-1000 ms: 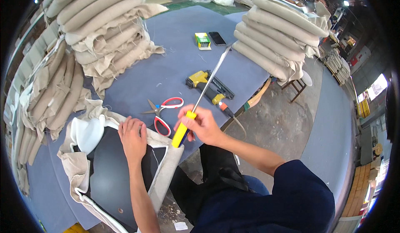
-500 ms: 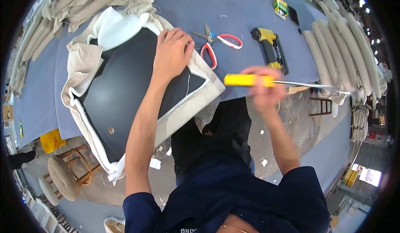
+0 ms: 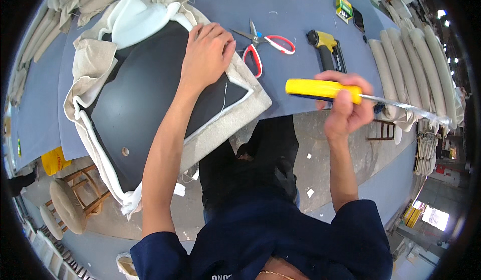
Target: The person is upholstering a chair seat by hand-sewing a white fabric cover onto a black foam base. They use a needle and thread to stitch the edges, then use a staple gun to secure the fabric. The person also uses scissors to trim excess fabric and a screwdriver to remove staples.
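Yellow-handled tool (image 3: 324, 89) clenched in right hand (image 3: 345, 110); left hand (image 3: 206, 54) spread flat on black panel (image 3: 145, 99). Mid-upholstery, probably. Next: tip to fabric edge (image 3: 253, 102), carefully.

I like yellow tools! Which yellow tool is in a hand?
The long screwdriver with the yellow handle, in the right hand. The yellow staple gun lies untouched on the table.

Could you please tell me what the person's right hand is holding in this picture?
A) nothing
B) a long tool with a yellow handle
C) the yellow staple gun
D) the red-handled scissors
B: the right hand grips the yellow-handled tool off the table edge, while the scissors and the staple gun lie untouched on the table.
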### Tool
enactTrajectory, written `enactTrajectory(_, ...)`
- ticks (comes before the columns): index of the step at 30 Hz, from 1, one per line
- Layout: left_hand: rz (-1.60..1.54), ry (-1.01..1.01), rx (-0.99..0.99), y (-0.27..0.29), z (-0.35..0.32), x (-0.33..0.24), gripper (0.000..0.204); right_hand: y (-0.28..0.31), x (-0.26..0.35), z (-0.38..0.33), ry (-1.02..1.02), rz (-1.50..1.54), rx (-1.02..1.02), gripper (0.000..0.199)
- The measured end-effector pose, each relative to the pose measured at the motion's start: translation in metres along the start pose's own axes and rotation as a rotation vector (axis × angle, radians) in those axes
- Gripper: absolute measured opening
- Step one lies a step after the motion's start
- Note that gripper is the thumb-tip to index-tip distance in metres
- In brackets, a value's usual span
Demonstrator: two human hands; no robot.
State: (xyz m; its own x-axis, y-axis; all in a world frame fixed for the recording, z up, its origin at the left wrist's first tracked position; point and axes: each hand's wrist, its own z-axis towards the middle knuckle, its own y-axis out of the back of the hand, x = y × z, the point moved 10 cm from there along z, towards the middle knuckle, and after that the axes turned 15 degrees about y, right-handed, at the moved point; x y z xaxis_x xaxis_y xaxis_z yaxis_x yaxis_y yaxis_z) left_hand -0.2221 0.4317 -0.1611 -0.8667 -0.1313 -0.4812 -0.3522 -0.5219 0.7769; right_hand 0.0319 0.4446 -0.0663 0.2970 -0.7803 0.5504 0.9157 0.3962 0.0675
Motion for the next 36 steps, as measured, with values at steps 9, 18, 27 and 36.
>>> enactTrajectory(9,0.009,-0.007,0.009,-0.006,-0.004,0.001,0.017,0.042,-0.071,-0.043,-0.426,0.082,-0.258,0.023)
enactTrajectory(18,-0.012,0.016,-0.010,0.005,-0.008,0.006,0.016,0.037,-0.115,-0.081,-0.604,0.072,-0.301,0.023)
enactTrajectory(27,-0.109,-0.076,-0.099,-0.007,-0.012,-0.021,0.018,0.088,-0.147,-0.108,-0.342,-0.305,-0.103,0.019)
enactTrajectory(36,-0.313,0.116,0.110,0.134,-0.087,0.056,0.035,0.082,-0.183,-0.148,-0.402,-0.417,0.046,0.019)
